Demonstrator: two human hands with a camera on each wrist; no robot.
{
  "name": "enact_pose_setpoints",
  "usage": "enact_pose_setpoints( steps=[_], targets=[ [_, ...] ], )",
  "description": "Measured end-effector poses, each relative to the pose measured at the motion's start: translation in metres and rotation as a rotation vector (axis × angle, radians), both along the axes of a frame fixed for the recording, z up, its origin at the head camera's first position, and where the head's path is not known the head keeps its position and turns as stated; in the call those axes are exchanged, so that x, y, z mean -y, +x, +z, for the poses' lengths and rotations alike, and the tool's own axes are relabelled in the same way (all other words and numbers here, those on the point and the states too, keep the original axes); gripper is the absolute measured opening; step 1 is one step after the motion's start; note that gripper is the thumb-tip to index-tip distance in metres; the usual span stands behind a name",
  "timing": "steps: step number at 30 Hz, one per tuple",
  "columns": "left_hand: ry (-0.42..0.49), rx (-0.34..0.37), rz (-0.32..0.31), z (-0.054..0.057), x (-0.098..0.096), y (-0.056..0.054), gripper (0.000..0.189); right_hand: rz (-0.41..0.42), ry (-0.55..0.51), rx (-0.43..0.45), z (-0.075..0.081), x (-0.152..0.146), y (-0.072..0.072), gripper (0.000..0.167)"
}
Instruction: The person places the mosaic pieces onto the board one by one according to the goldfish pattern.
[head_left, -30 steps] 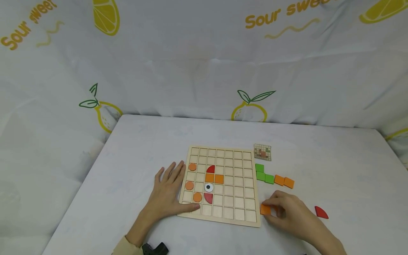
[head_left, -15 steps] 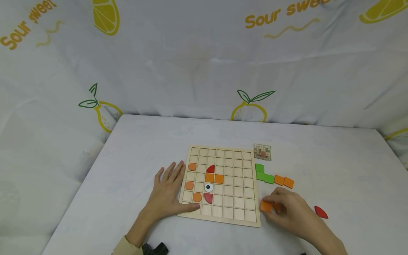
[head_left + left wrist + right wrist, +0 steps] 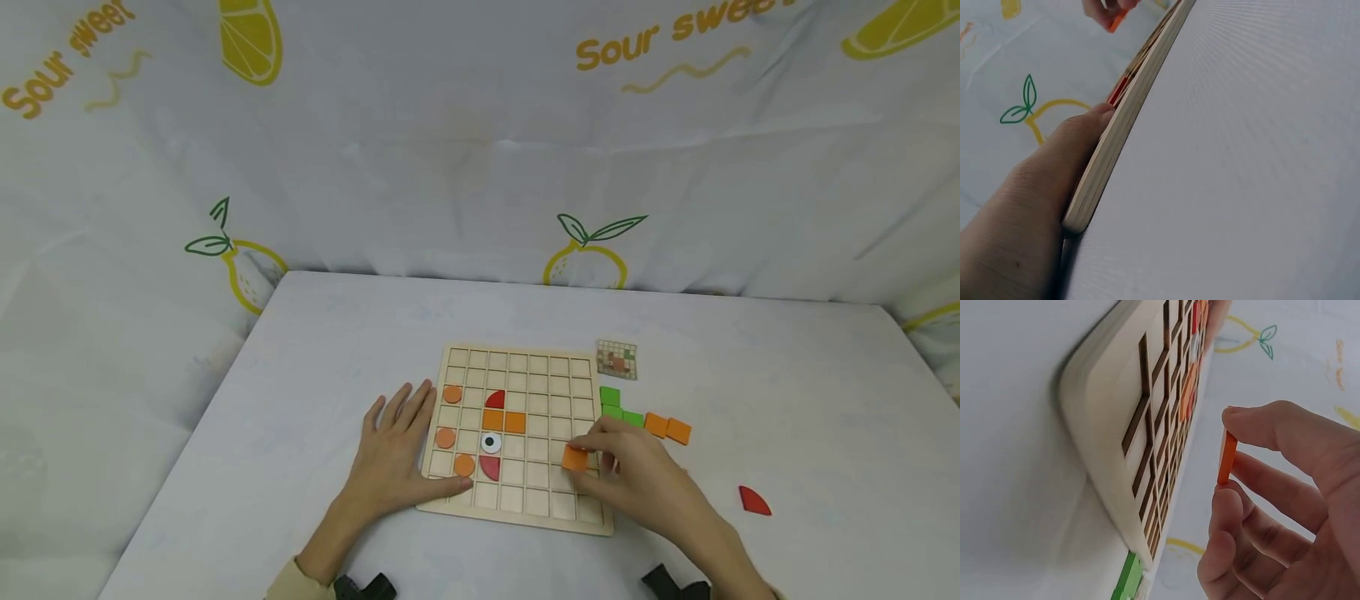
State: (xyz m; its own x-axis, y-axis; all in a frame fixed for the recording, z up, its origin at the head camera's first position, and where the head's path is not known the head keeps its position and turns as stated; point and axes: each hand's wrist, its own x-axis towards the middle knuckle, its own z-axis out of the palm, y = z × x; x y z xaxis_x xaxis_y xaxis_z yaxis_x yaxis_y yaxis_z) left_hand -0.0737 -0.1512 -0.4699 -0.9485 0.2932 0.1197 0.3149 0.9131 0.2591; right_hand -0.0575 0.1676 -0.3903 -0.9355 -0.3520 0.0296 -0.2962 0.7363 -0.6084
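My right hand (image 3: 637, 471) pinches an orange square tile (image 3: 574, 458) between thumb and fingers, over the right part of the wooden grid board (image 3: 538, 362). In the right wrist view the tile (image 3: 1227, 457) is seen edge-on, apart from the board. My left hand (image 3: 397, 462) lies with fingers spread along the board's left side, its thumb over the front left corner. Set in the grid are orange discs (image 3: 445, 437), two orange squares (image 3: 504, 421), two red quarter-circles (image 3: 490, 468) and a white eye disc (image 3: 491, 442).
Right of the board lie several green squares (image 3: 611, 396), two orange squares (image 3: 667, 429) and a red quarter-circle (image 3: 754, 501). A small pattern card (image 3: 617, 360) lies by the board's back right corner. A lemon-print cloth (image 3: 450, 167) hangs behind the table.
My right hand has lifted the orange tile from the table beside the board and carried it left, over the grid. My left hand has stayed in place.
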Motion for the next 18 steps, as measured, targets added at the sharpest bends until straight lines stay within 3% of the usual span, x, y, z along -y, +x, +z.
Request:
enact_pose_setpoints(
  steps=[11,18],
  targets=[
    [0.0,-0.067,-0.001,-0.001,-0.001,0.001,0.126,0.076,-0.016,0.044,-0.007,0.036,-0.016,0.025],
    [-0.006,-0.058,0.005,0.002,-0.002,0.002,0.125,0.094,0.003,0.037,-0.01,0.052,-0.023,0.027]
  ],
)
